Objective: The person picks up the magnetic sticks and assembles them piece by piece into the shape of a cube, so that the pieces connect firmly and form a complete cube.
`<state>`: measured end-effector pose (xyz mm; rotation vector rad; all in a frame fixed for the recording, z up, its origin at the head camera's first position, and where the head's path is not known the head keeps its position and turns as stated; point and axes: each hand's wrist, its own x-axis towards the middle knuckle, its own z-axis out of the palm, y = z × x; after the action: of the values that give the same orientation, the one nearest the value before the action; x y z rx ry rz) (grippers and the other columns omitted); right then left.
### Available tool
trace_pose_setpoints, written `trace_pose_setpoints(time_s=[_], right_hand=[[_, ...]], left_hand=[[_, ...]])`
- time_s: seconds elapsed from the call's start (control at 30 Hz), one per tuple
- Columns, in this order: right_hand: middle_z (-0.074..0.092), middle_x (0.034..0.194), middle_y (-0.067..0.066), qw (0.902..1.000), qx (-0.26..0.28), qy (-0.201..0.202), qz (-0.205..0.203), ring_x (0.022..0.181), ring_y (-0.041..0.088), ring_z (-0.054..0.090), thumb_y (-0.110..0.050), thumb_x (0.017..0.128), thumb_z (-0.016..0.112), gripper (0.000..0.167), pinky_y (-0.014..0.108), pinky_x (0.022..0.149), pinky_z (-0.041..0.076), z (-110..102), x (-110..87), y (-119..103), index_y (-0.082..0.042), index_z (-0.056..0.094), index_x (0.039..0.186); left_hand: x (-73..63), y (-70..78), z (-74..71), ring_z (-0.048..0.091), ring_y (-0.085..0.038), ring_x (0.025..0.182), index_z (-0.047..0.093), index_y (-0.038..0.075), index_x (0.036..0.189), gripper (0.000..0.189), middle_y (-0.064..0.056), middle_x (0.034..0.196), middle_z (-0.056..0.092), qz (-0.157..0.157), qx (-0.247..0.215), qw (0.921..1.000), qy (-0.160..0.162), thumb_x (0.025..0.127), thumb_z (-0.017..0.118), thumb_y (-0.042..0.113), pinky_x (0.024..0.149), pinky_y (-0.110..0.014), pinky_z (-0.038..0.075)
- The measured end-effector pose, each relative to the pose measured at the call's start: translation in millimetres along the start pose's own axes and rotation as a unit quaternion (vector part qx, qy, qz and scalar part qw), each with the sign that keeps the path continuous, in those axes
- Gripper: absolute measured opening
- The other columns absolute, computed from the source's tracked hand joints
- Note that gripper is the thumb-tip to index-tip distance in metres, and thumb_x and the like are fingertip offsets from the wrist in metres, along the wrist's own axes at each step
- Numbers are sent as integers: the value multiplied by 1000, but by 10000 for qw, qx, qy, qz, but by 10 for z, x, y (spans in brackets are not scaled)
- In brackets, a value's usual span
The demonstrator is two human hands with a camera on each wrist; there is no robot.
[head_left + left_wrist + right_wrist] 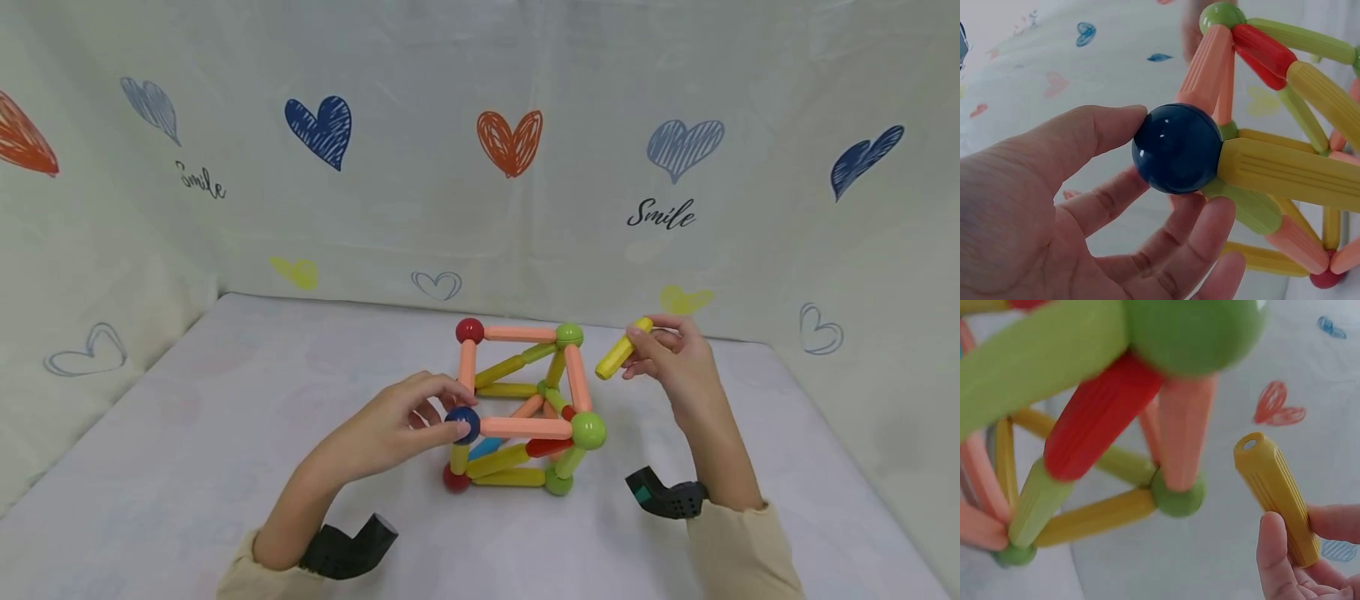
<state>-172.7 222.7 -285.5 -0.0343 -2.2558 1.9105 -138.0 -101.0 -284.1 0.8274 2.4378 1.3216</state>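
A box-shaped frame of coloured rods and balls (525,427) stands on the table. My left hand (405,417) holds the dark blue ball (1177,149) at its near left upper corner, thumb on one side and fingers on the other. Salmon and yellow rods meet at that ball. Off to the right, in the air and apart from the frame, my right hand (678,367) pinches a loose yellow rod (1279,497) between thumb and fingers. The rod's free end, with a small metal spot, tilts towards the frame. Nearest to it are the green balls (588,431) of the right side.
A white cloth covers the table (187,467). Behind it hangs a pale backdrop (420,200) printed with hearts and writing. Black wrist mounts (348,547) sit on both forearms. Diagonal rods cross the frame's sides, and a red ball (469,331) marks the far left upper corner.
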Motion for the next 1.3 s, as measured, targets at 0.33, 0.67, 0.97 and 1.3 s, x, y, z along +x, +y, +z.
trace_pose_setpoints(time_s=[0.33, 0.67, 0.97, 1.3], right_hand=[[64, 89, -3, 9968, 118, -360, -706, 68, 13, 67, -11, 90, 60, 29, 25, 64, 55, 274, -437, -343, -4, 39, 109], [60, 102, 21, 9954, -421, -770, -376, 75, 16, 69, -12, 89, 62, 34, 28, 68, 55, 733, -534, -398, 0, 40, 112], [66, 95, 16, 9924, -740, -724, -673, 75, 20, 69, -12, 88, 63, 31, 25, 67, 55, 888, -616, -388, -1, 45, 110], [63, 102, 7, 9803, -1512, -725, -1042, 90, 17, 60, -17, 89, 63, 26, 24, 82, 51, 789, -562, -371, -6, 55, 112]], left_hand=[[40, -9, 16, 57, -18, 84, 55, 12, 119, 34, -8, 118, 57, -223, -381, 9990, -105, 90, 60, 30, 73, -32, 50], [77, -28, 50, 59, -18, 79, 55, 11, 120, 31, -11, 118, 56, -320, -600, 9976, -101, 93, 56, 26, 74, -33, 49], [82, -7, 76, 56, -21, 87, 59, 13, 117, 31, -8, 112, 59, -287, -430, 9984, 238, 93, 56, 33, 74, -34, 48], [110, 61, 211, 44, -17, 73, 65, 20, 99, 18, -3, 85, 47, -508, 195, 9901, 1294, 84, 68, 30, 58, -24, 39]])
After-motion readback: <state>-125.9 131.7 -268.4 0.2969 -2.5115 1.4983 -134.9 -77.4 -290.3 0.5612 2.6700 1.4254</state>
